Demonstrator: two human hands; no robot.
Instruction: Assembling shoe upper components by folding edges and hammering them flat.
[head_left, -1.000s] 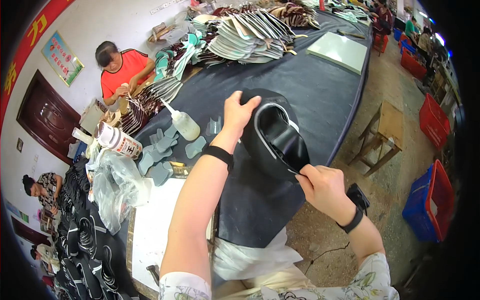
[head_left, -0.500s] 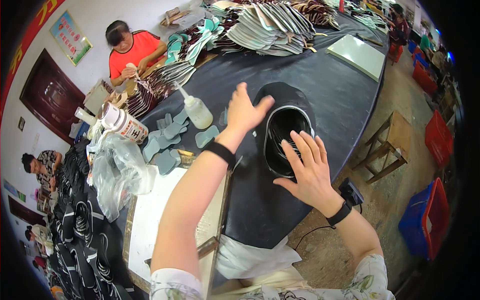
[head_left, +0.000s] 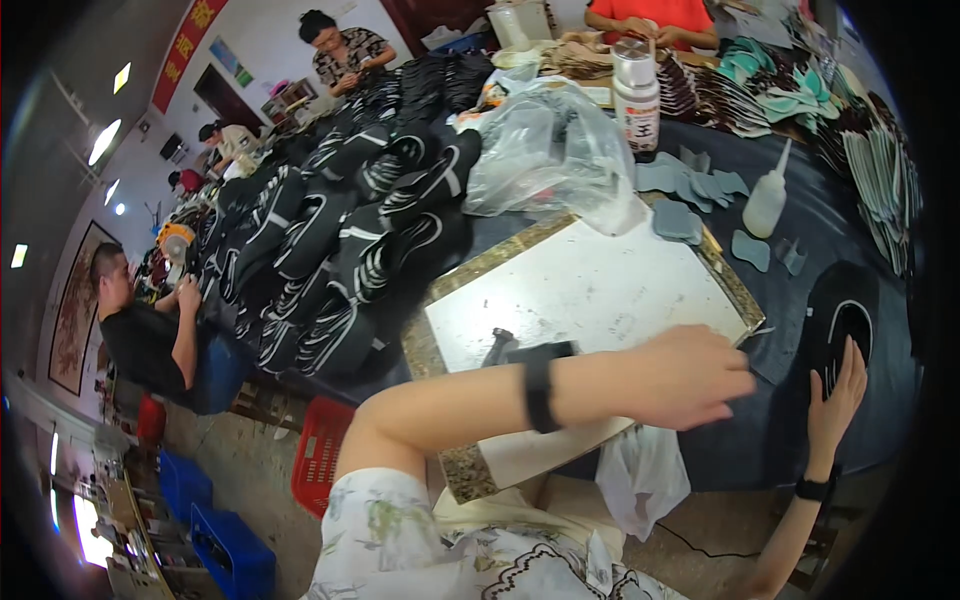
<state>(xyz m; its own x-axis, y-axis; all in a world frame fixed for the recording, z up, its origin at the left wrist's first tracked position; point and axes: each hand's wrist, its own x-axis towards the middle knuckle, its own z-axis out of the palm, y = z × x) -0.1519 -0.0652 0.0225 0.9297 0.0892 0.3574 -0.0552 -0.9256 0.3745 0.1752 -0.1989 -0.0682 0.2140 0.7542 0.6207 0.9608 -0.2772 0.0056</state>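
Observation:
My left hand (head_left: 685, 378) hovers over the right part of a white board (head_left: 590, 290) with speckled stone edges. Motion blurs its bent fingers, and I cannot see whether anything is in them. At the far right, a black shoe upper (head_left: 828, 300) with a light-edged opening lies on the dark table cover. My right hand (head_left: 838, 405) is at the near end of this upper, fingers stretched out along its opening. A dark tool (head_left: 500, 345) on the board is partly hidden by my left forearm.
Black shoe uppers (head_left: 330, 230) with white trim are heaped on the left. Beyond the board are a clear plastic bag (head_left: 550, 150), a capped bottle (head_left: 636, 100), grey-blue patches (head_left: 690, 185) and a nozzle squeeze bottle (head_left: 765, 205). Co-workers sit around the table.
The view has swung left, bringing the shoe pile into the middle. My left hand has moved from beside the upper to above the board; my right hand stays at the upper.

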